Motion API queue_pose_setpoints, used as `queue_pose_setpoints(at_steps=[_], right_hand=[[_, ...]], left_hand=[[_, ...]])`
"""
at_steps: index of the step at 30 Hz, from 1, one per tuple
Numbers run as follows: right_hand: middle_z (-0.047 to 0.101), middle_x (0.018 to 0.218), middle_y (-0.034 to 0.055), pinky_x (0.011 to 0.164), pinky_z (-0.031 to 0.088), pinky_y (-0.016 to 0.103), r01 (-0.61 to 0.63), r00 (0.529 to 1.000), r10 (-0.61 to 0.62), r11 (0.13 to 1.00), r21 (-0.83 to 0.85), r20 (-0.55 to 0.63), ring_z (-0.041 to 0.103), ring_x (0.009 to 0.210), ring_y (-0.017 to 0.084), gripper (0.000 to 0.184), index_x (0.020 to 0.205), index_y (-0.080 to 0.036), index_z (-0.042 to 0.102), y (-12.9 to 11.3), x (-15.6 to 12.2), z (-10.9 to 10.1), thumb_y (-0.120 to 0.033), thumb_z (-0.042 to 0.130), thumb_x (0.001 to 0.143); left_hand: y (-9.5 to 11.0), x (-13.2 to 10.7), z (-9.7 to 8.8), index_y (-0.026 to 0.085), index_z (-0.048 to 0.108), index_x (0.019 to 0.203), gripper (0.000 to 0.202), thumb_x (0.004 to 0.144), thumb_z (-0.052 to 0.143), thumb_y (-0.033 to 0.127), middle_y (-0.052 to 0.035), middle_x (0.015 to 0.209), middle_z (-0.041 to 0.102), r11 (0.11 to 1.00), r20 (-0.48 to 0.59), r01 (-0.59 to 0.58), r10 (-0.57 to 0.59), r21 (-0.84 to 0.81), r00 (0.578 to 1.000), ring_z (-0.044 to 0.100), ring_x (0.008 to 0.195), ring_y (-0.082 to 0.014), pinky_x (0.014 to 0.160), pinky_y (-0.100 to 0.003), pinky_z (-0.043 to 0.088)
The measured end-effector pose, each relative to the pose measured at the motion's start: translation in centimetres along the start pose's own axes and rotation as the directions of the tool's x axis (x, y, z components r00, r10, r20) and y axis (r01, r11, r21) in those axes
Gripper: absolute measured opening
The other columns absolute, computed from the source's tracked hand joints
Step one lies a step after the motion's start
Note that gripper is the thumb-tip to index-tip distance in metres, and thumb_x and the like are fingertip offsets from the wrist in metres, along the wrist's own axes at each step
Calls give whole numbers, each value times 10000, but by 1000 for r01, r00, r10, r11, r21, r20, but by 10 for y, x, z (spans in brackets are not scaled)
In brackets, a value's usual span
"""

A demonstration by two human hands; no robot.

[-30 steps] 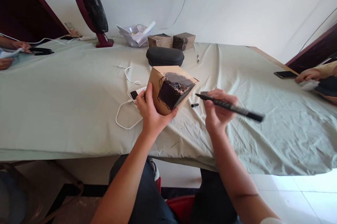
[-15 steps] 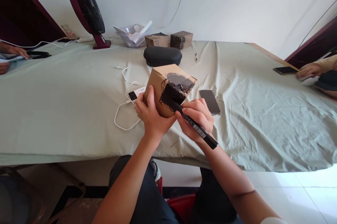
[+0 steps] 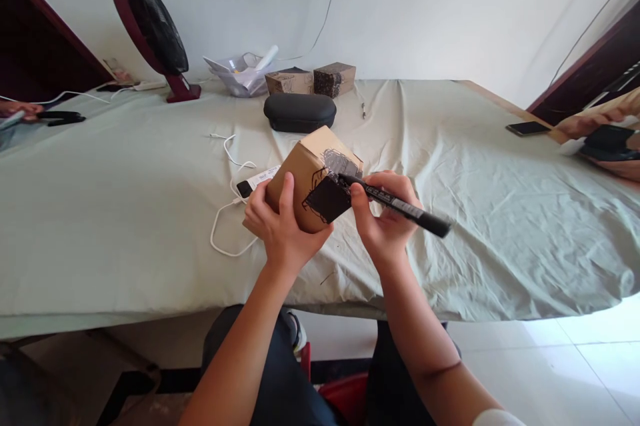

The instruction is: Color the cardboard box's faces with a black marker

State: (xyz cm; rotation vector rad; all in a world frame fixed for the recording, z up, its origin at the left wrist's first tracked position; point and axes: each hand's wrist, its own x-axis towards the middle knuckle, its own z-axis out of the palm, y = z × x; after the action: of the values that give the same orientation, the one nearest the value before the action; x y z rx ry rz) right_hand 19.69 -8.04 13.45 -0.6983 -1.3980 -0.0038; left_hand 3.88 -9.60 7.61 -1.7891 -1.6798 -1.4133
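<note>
My left hand (image 3: 287,223) is wrapped round the near left side of a brown cardboard box (image 3: 295,169), holding it tilted above the table. Black ink scribbles and a solid black patch cover the box's right-hand corner. Between the thumb and fingers of my right hand (image 3: 390,219) is a black marker pen (image 3: 400,205). Its tip meets the box at the upper edge of the black patch, and its rear end points right and toward me. The box's underside is hidden.
Behind the box lies a black zip case (image 3: 300,113), with two scribbled cardboard boxes (image 3: 334,79), a clear plastic basket (image 3: 243,83) and a fan (image 3: 155,33) beyond. A white cable (image 3: 214,229) and a power bank (image 3: 257,179) lie left. Other people's hands (image 3: 585,125) show at both sides.
My right hand has moved the marker up and right, from the lower part of the black patch to its upper edge, and the pen lies flatter. The box has turned slightly in my left hand.
</note>
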Motion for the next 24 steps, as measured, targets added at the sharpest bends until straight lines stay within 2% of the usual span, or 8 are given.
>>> queue_pose_setpoints(at_steps=[3, 7, 10, 15, 21, 24], right_hand=[[634, 788, -24, 618, 521, 307, -117, 993, 116, 989, 89, 25, 597, 670, 141, 108, 932, -262, 619, 5, 4, 1, -255, 720, 970], [600, 759, -31, 595, 498, 279, -227, 974, 226, 972, 66, 29, 553, 639, 124, 170, 882, -250, 596, 14, 10, 0, -315, 720, 977], [572, 737, -33, 566, 460, 267, -262, 965, 262, 964, 46, 19, 527, 619, 118, 214, 846, -247, 575, 20, 12, -3, -329, 730, 969], [537, 716, -44, 581, 434, 256, -355, 935, 356, 930, 99, 14, 497, 618, 105, 207, 818, -236, 563, 26, 14, -9, -256, 735, 932], [512, 692, -63, 524, 391, 230, -470, 881, 467, 853, 228, 69, 482, 566, 88, 225, 818, -233, 553, 33, 17, -14, -294, 747, 915], [498, 698, -66, 509, 390, 227, -482, 873, 480, 820, 308, 87, 481, 544, 83, 236, 835, -238, 538, 35, 15, -12, -318, 743, 918]], left_hand=[[-5, 3, -3, 262, 381, 1626, 1186, 596, 927, 484, -216, 1509, 364, 998, 13, -64, 64, -12, 998, 418, 1388, -496, 1169, -652, 346], [-11, 5, -5, 260, 363, 1634, 1201, 598, 926, 490, -214, 1511, 357, 992, 20, -112, 113, -51, 993, 414, 1395, -497, 1174, -641, 351], [-12, 5, -4, 251, 371, 1628, 1183, 614, 923, 508, -217, 1519, 355, 992, 23, -98, 100, -77, 995, 400, 1400, -501, 1191, -645, 330], [-12, 6, -5, 241, 370, 1622, 1166, 630, 914, 521, -212, 1502, 375, 991, 25, -54, 58, -123, 998, 393, 1413, -487, 1208, -654, 321], [-14, 8, -4, 243, 307, 1644, 1199, 643, 898, 538, -200, 1492, 377, 990, 44, -36, 42, -134, 998, 387, 1419, -468, 1218, -663, 322], [-14, 7, -3, 236, 302, 1650, 1220, 630, 901, 532, -194, 1481, 382, 986, 49, -28, 36, -163, 998, 386, 1424, -457, 1224, -655, 333]])
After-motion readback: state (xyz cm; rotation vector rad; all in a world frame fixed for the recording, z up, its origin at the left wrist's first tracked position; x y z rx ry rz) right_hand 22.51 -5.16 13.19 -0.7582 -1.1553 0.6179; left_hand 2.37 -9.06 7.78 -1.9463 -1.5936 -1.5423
